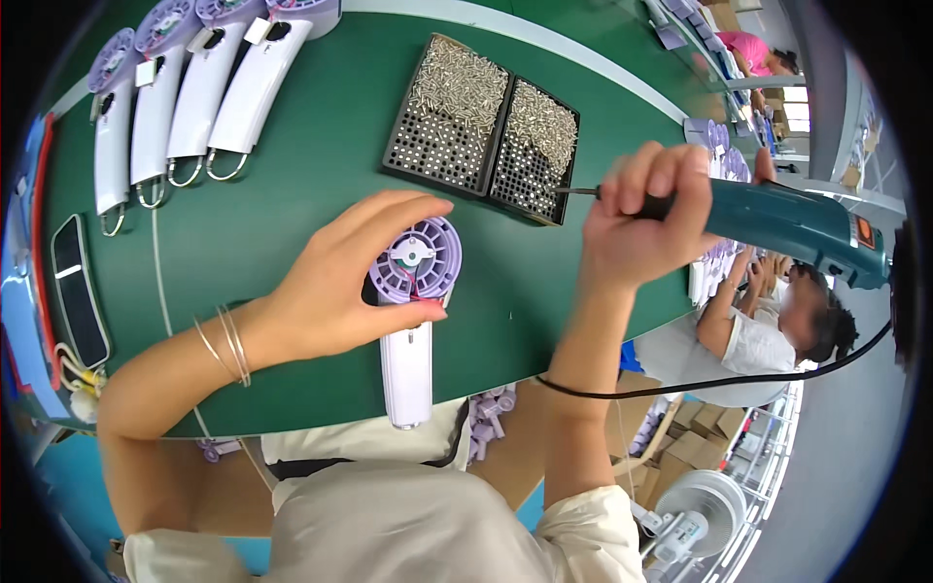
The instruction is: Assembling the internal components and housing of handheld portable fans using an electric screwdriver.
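Note:
A handheld fan [406, 364] with a white handle and an open purple round head lies on the green table, its handle toward me. My left hand [340, 267] curves its fingers and thumb around the fan's head from the left. Red wires show inside the head. Wrapped around a teal electric screwdriver [792, 219] is my right hand [656, 199], to the right of the fan. The screwdriver's thin bit points left, with its tip at the right edge of a black screw tray [502, 197]. Small silvery screws [544, 126] fill much of that tray.
Beside it stands a second black tray [394, 160] of screws. Several similar fans [248, 92] lie in a row at the far left, near a phone [78, 291]. The screwdriver's black cord [680, 389] loops at the right. Co-workers [768, 325] sit along the right side.

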Demonstrator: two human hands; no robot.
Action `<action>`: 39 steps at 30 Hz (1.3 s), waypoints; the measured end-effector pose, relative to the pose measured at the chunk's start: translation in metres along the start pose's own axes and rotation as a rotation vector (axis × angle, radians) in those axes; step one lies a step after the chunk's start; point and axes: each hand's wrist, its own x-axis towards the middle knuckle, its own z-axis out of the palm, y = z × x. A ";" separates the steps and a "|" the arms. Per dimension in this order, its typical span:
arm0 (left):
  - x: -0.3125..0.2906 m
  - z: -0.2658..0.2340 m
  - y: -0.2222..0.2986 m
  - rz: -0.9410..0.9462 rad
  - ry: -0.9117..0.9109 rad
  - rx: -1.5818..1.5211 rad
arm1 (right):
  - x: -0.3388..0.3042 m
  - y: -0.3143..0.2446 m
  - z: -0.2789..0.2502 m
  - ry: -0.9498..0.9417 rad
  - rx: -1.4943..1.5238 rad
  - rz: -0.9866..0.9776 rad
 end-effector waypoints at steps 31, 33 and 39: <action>0.006 -0.001 -0.013 0.078 -0.063 -0.089 | -0.011 0.054 -0.007 -0.099 -0.293 0.067; 0.007 -0.001 -0.013 0.066 -0.061 -0.088 | -0.010 0.054 -0.006 -0.084 -0.308 0.057; 0.007 0.002 -0.015 0.067 -0.047 -0.100 | -0.008 0.055 -0.010 -0.098 -0.289 0.088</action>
